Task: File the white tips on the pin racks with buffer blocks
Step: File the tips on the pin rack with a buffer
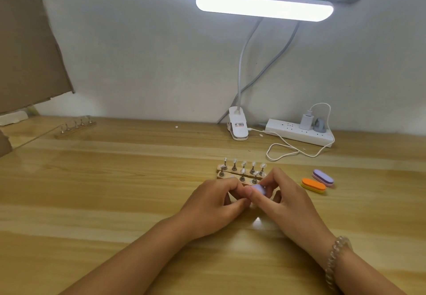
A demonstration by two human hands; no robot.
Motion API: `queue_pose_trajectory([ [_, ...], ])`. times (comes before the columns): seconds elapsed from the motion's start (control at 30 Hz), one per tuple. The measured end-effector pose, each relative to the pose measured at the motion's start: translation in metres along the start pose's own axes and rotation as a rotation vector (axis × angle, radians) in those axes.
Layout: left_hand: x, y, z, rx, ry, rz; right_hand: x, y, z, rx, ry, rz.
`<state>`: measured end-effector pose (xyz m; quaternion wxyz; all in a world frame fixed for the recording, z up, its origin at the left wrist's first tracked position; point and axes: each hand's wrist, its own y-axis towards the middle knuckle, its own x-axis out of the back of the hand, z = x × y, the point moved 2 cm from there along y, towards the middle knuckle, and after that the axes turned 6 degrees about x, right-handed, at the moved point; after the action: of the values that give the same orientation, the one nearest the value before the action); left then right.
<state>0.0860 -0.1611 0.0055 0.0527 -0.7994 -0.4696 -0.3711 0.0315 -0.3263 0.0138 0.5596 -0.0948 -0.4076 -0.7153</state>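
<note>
Both hands work beside the pin racks (220, 172). Right hand (285, 200) pinches the light, squishy purple block (259, 189) by its sides. Left hand (214, 205) curls tight; I cannot tell what it holds. Tips (253, 164) probably snap easily.

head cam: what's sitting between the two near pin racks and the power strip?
A loose loop of white charging cable lies on the table between the pin racks and the power strip. The rest is bare wood, as the head view shows.
</note>
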Motion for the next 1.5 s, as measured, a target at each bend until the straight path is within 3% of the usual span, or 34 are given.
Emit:
queue_pose_trajectory([
  [0.17,0.0044,0.0029,0.0013,0.032,-0.083,-0.033,-0.0025,-0.0083,0.0026,0.084,0.0,0.079],
  [0.33,-0.0001,0.0003,-0.0004,-0.004,0.01,0.001,-0.0011,-0.0016,0.0015,0.043,-0.008,-0.004],
  [0.67,0.003,0.0055,0.0076,0.051,-0.204,-0.043,-0.0013,-0.0064,0.0054,0.081,-0.027,0.04],
  [0.9,0.0023,0.0049,0.0077,0.017,-0.195,-0.019,0.0072,-0.0043,0.0026,-0.074,0.224,-0.059],
  [1.1,0.005,0.0054,0.0083,0.016,-0.184,0.003,0.0044,-0.0069,0.0054,-0.024,0.229,0.105],
  [1.27,0.0029,0.0055,0.0059,-0.01,-0.161,0.039,0.0065,-0.0034,0.0017,-0.074,0.25,0.05],
  [1.5,0.0047,0.0055,0.0066,0.013,-0.183,0.039,0.0067,-0.0056,-0.0003,-0.067,0.325,0.117],
])
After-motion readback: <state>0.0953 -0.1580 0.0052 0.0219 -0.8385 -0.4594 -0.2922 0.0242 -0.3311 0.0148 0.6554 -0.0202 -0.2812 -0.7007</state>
